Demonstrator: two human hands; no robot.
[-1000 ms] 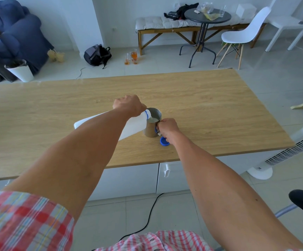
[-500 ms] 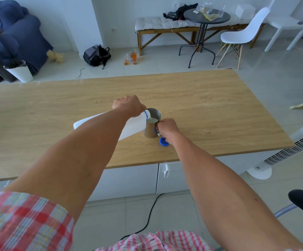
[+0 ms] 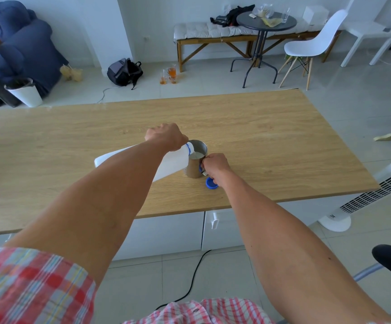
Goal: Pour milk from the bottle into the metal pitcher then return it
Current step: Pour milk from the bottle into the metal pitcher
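My left hand (image 3: 166,136) grips a white plastic milk bottle (image 3: 174,163) near its neck. The bottle is tipped almost flat, its blue-ringed mouth over the rim of a metal pitcher (image 3: 195,161). White milk shows inside the pitcher. The pitcher stands upright on the wooden table (image 3: 271,141). My right hand (image 3: 215,163) is closed on the pitcher's handle on its right side. The blue bottle cap (image 3: 211,183) lies on the table just in front of the pitcher, partly under my right wrist. My left forearm hides much of the bottle's body.
White cabinet fronts (image 3: 222,230) sit under the table's near edge, with a black cable (image 3: 196,272) on the floor. A white tower fan (image 3: 376,192) stands right of the table. Beyond the far edge are a backpack (image 3: 124,72), glasses on the floor (image 3: 170,76), a round table (image 3: 265,22) and a white chair (image 3: 311,45).
Almost nothing differs; the bottle stays tipped over the pitcher and both hands hold their places. The view has shifted very slightly.
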